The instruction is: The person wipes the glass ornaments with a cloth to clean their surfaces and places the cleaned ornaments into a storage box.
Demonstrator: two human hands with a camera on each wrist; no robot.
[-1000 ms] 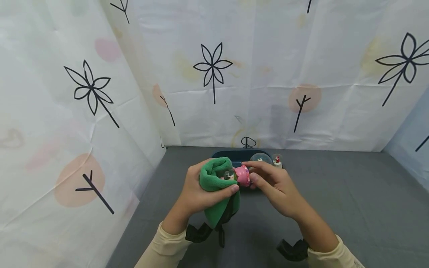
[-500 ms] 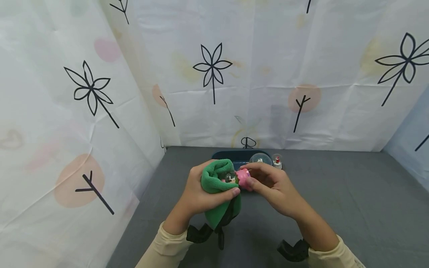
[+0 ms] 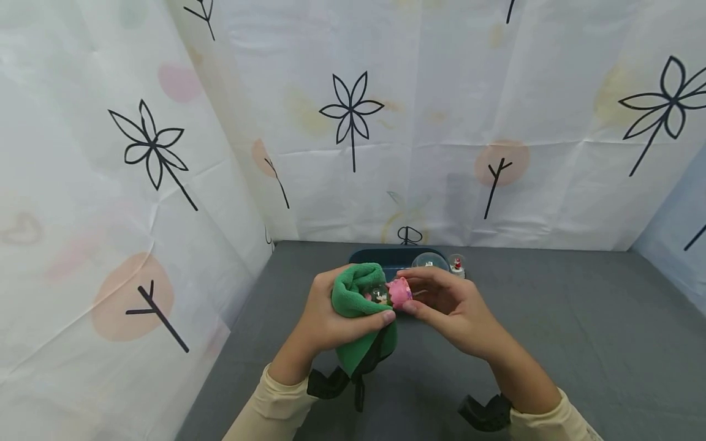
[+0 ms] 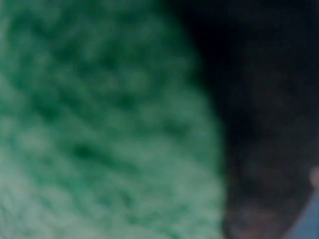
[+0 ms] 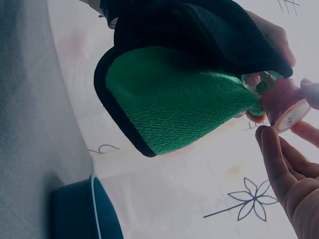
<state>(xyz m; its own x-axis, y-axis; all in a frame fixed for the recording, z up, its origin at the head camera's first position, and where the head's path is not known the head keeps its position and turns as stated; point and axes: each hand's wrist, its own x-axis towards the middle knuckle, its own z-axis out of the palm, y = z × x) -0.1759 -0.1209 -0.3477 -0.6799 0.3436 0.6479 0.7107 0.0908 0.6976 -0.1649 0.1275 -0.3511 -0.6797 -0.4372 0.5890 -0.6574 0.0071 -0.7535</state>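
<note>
Grey tabletop [image 3: 584, 324], bin [image 3: 380, 256], hands [image 3: 326, 318] [image 3: 459, 311] holding globe [image 3: 398, 293] in cloth [image 3: 349, 300]

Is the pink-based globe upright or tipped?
Tipped on its side: in the head view, its pink base faces the right hand, its clear dome the green cloth.

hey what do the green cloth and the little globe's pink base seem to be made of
Green cloth: probably matte terry or microfibre, going by its fuzzy pile. Pink base: perhaps moulded plastic or painted resin, smooth-looking with a scalloped edge.
</note>
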